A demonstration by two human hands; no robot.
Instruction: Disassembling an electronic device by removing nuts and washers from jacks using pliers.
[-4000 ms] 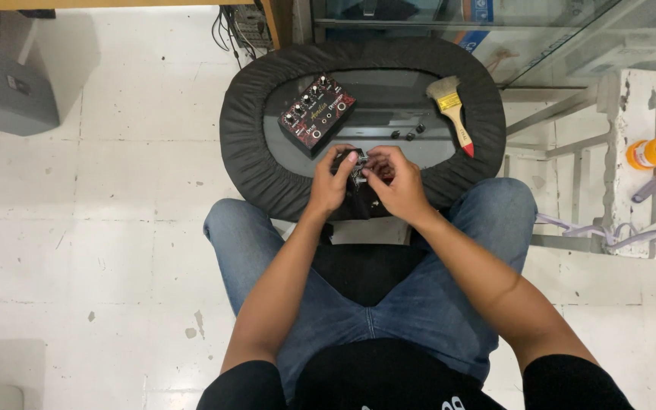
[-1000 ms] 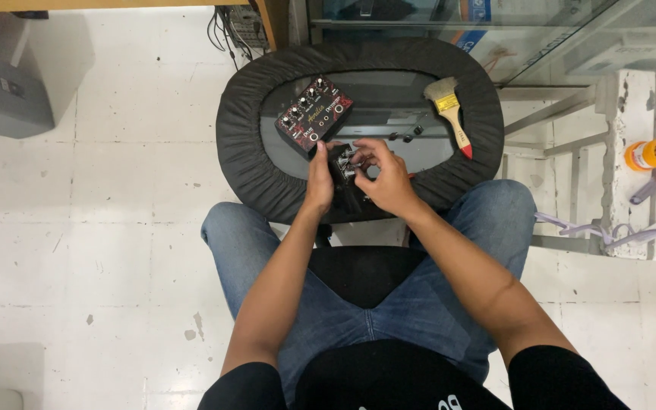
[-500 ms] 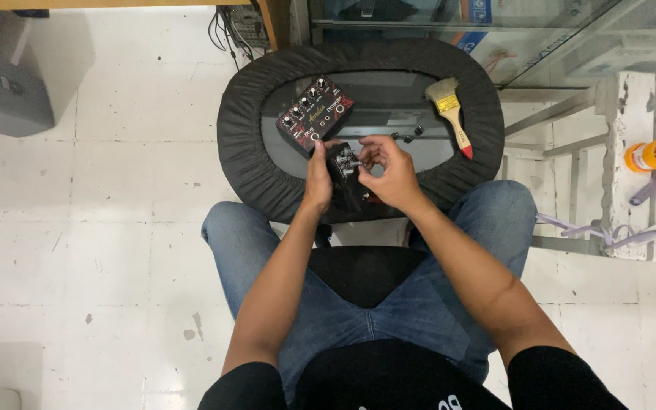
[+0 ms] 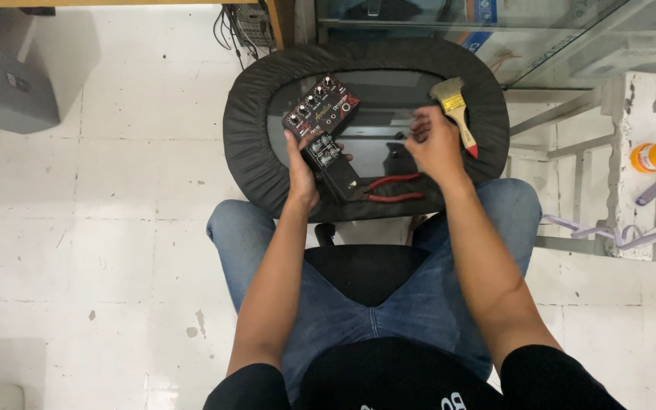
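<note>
Head view. A small black electronic module with a circuit face (image 4: 330,163) is clasped in the left hand (image 4: 301,171), fingers wrapped round its left edge, its lower end resting on the black oval padded tray used as the worktop (image 4: 252,152). The right hand (image 4: 434,144) is held apart over the grey centre of the worktop, fingertips (image 4: 417,127) pinched together at what may be a tiny part; whether anything is gripped cannot be told.

Judgement: the module is best kept steady and low over the tray, so small parts are caught.

Around: a black multi-knob pedal unit (image 4: 322,106) touches the module's top; red-handled pliers (image 4: 392,188) lie just beside its lower end; a wooden-handled paintbrush with a red tip (image 4: 455,110) lies near the right hand and could be knocked.
</note>
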